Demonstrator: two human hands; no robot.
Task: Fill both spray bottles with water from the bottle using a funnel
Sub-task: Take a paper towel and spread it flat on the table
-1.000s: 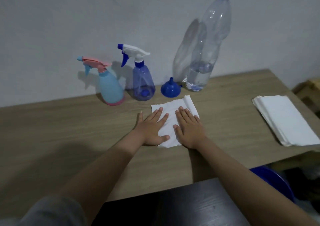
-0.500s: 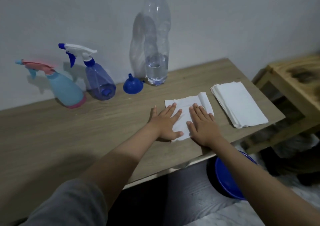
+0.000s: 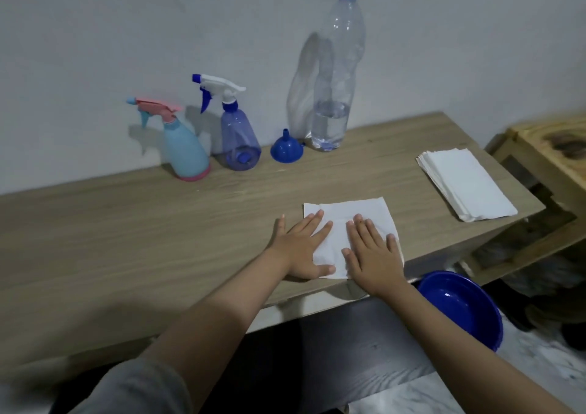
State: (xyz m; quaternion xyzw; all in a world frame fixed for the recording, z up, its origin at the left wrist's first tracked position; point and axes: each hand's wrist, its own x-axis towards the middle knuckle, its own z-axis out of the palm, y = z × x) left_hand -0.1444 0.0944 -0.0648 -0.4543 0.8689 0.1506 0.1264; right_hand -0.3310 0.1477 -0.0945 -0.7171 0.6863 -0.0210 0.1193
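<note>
While both palms lie flat on a white napkin (image 3: 345, 220) near the table's (image 3: 126, 223) front edge, the left hand (image 3: 301, 248) and right hand (image 3: 372, 255) keep fingers straight, slightly spread — pinching nothing. Forearms reach forward. Against the wall stand the light-blue spray bottle (image 3: 184, 147), purple spray bottle (image 3: 237, 137), funnel (image 3: 286, 148) — spout up — and water bottle (image 3: 336, 74).

Dim, bluish cast — soft shadows, blurred edges

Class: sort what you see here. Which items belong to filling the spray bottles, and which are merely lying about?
Belongs to the job:
light blue spray bottle
purple spray bottle
funnel
water bottle

Lying about:
napkin under both hands
napkin stack
blue basin
</note>
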